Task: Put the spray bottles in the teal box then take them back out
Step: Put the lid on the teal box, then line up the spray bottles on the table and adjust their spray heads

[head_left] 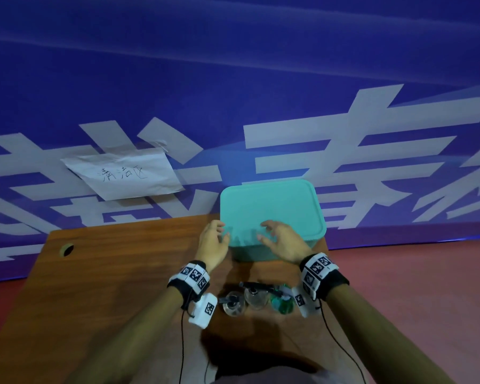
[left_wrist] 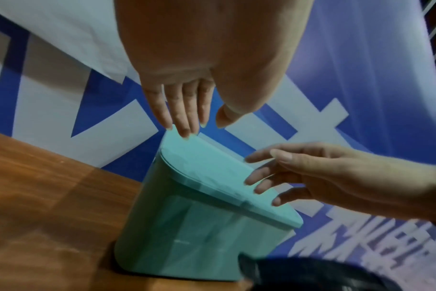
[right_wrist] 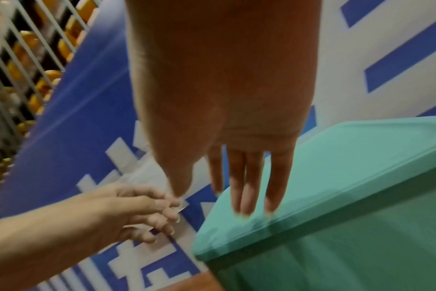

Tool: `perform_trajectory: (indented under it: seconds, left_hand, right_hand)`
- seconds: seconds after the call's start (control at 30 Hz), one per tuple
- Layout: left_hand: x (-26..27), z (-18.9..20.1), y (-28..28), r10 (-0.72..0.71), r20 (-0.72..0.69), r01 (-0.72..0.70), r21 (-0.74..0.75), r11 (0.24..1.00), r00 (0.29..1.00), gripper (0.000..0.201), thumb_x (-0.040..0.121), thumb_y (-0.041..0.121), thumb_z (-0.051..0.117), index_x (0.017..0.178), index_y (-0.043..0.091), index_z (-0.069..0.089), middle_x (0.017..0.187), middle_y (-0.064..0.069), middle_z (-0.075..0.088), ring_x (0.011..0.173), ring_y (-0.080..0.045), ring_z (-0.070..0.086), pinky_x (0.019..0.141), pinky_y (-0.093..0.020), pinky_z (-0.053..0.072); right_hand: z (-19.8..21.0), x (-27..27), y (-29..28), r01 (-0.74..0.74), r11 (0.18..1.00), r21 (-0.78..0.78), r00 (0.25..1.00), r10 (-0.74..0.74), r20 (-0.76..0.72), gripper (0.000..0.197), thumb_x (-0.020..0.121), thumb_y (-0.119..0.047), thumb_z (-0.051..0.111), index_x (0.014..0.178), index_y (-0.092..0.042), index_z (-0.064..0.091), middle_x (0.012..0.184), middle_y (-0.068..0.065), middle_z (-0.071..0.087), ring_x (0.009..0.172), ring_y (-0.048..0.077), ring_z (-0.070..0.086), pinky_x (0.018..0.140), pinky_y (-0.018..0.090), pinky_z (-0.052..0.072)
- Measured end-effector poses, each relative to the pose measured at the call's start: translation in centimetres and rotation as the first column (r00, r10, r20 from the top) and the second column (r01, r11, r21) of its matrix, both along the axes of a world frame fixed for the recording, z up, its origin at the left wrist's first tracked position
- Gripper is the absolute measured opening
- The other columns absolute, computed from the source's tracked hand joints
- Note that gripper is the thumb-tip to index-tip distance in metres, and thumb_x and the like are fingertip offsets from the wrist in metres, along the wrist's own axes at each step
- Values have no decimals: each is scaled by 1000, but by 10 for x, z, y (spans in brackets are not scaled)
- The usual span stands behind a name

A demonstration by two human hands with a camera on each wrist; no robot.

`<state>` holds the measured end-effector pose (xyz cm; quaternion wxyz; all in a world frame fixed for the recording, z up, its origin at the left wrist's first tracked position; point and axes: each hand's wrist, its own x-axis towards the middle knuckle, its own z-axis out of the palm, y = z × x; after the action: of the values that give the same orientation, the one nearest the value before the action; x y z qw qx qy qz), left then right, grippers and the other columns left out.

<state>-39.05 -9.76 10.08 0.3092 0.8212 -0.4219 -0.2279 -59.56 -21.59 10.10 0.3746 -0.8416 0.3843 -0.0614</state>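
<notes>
A teal box (head_left: pixel 272 214) with its lid on stands at the far right end of the wooden table (head_left: pixel 117 273). My left hand (head_left: pixel 214 241) hovers at the box's near left corner with fingers straight, holding nothing. My right hand (head_left: pixel 281 239) is spread over the near edge of the lid (right_wrist: pixel 336 167), fingertips (right_wrist: pixel 244 208) just above or touching it. Three spray bottles stand between my wrists: two clear ones (head_left: pixel 233 303) (head_left: pixel 257 296) and a green one (head_left: pixel 281 304). In the left wrist view the lid (left_wrist: pixel 212 173) lies below my left fingers (left_wrist: pixel 184 122).
A hole (head_left: pixel 66 249) is cut in the table's far left. A blue and white banner (head_left: pixel 261 92) with a taped paper note (head_left: pixel 125 173) hangs right behind the table. Red floor (head_left: pixel 427 286) lies to the right.
</notes>
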Motion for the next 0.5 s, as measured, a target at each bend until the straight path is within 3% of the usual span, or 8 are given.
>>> perform_trajectory:
  seconds: [0.1,0.17,0.2,0.27,0.33,0.4,0.5]
  left_hand:
    - [-8,3,29,-144,43,144,1,990,989,7,96,13,58,98,15,65,94,3,66,85,-11,63,76,-23,52]
    - [-8,-13,47,-271,4,267,155,951,963,11,96,14,56,95,18,66,93,3,69,85,-12,65,79,-29,54]
    - [-8,-22,56,-341,-31,336,276,901,940,12,96,16,56,100,19,66,100,2,69,90,-12,65,83,-31,55]
    - [-11,-39,73,-451,-104,442,479,758,886,23,95,26,59,117,20,63,117,0,65,104,-15,61,90,-32,52]
    - [-16,-53,86,-487,-157,478,587,654,859,38,91,33,66,126,19,58,121,-3,65,105,-19,61,85,-30,48]
    - [-23,-63,96,-511,-125,465,634,618,850,39,89,30,69,124,17,60,117,-6,70,100,-22,67,82,-29,51]
    - [-30,-73,102,-601,76,378,714,590,795,29,94,26,63,122,20,61,114,-8,70,103,-30,68,86,-37,55]
  right_hand:
    - [10,4,37,-300,948,104,943,311,-117,64,90,-66,55,134,-19,56,124,2,66,110,19,65,91,30,51]
    - [6,2,57,-409,910,58,872,409,-268,73,83,-77,50,130,-23,56,118,0,68,104,21,66,84,36,54]
    - [3,-1,66,-466,884,36,828,450,-334,70,80,-80,50,120,-24,58,109,-1,70,97,22,68,77,36,55]
    - [-5,-5,81,-509,861,-7,778,457,-431,52,78,-73,59,95,-24,56,91,-2,69,83,22,66,65,33,50]
    - [-7,-4,92,-478,875,-76,788,388,-477,40,84,-59,62,86,-19,56,89,3,68,79,26,65,61,33,49]
    - [-8,-3,97,-425,897,-122,815,320,-484,35,90,-49,58,90,-14,61,89,5,67,78,28,63,64,34,50]
    - [-5,2,102,-376,917,-131,844,281,-456,26,91,-43,59,95,-17,62,92,2,67,81,27,63,69,34,51]
